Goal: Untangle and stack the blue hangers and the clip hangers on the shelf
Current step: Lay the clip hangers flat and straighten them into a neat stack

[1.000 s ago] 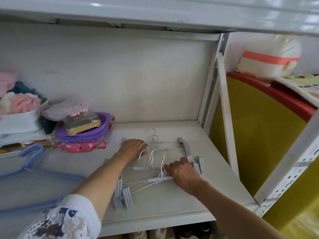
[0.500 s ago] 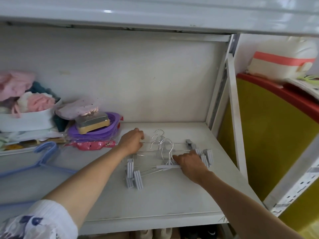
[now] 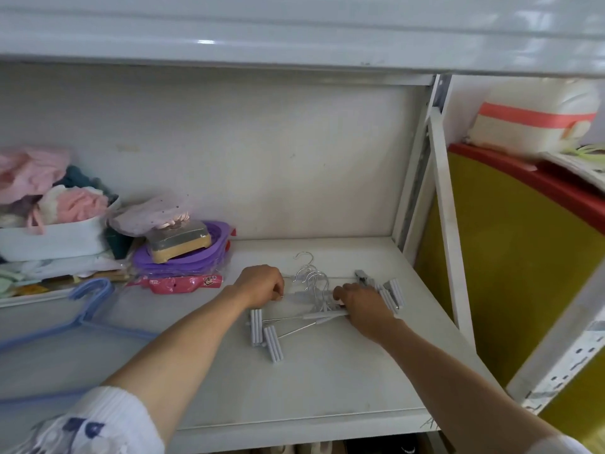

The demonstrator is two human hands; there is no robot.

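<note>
Several white clip hangers [image 3: 314,303] with metal hooks lie in a loose pile on the white shelf [image 3: 327,381]. Their hooks point toward the back wall. Grey clips stick out at the pile's left [image 3: 265,332] and right [image 3: 391,294]. My left hand [image 3: 260,285] has its fingers curled around the left end of the pile's wire bars. My right hand [image 3: 363,304] lies over the right side of the pile, its fingers on the bars. Blue hangers [image 3: 88,309] lie flat at the shelf's left.
A purple basin with a soap box [image 3: 181,247], a pink packet [image 3: 176,283] and a white bin of cloths [image 3: 49,224] crowd the back left. A metal shelf post [image 3: 438,204] stands right. Beyond it is a yellow-and-red cabinet [image 3: 510,257].
Both hands have slid the clip hanger pile farther back on the shelf, toward the wall. The hooks now lie closer together.
</note>
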